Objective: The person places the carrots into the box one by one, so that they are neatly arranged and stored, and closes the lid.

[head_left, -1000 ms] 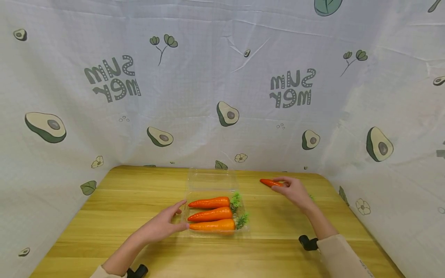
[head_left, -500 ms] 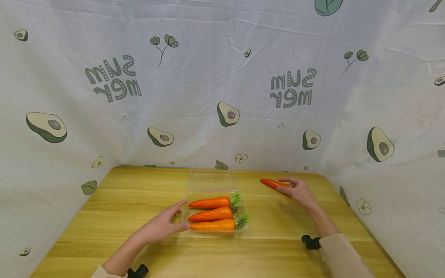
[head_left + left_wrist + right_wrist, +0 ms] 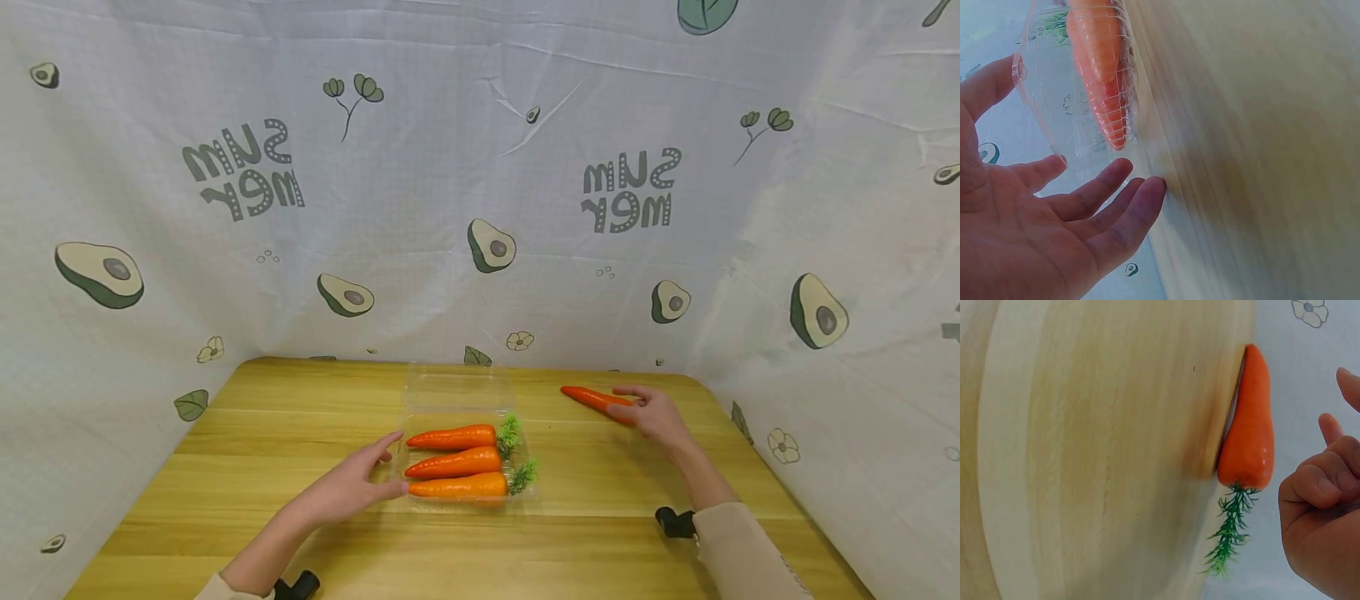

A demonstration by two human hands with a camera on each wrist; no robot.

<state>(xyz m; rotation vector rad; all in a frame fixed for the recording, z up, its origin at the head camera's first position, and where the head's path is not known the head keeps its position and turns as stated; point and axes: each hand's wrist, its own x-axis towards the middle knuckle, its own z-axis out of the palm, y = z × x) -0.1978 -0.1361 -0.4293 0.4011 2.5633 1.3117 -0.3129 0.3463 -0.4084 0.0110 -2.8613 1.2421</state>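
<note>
Three orange carrots with green tops lie side by side in a clear plastic box, whose lid is folded back. My left hand is at the box's left side, thumb and index fingertip at its rim, spread apart; in the left wrist view the other fingers extend loosely. Another carrot lies on the table right of the box. Over its thick end is my right hand, thumb and index finger apart. In the right wrist view, this carrot shows whole, with a gap between it and the fingers.
The wooden table carries the box and the loose carrot. A white cloth printed with avocados hangs behind the table and along both sides. Black wrist mounts sit at the sleeves.
My right hand has slid right along the carrot toward its leafy end, uncovering more of it. The carrot stays in place. My left hand and the box have not moved.
</note>
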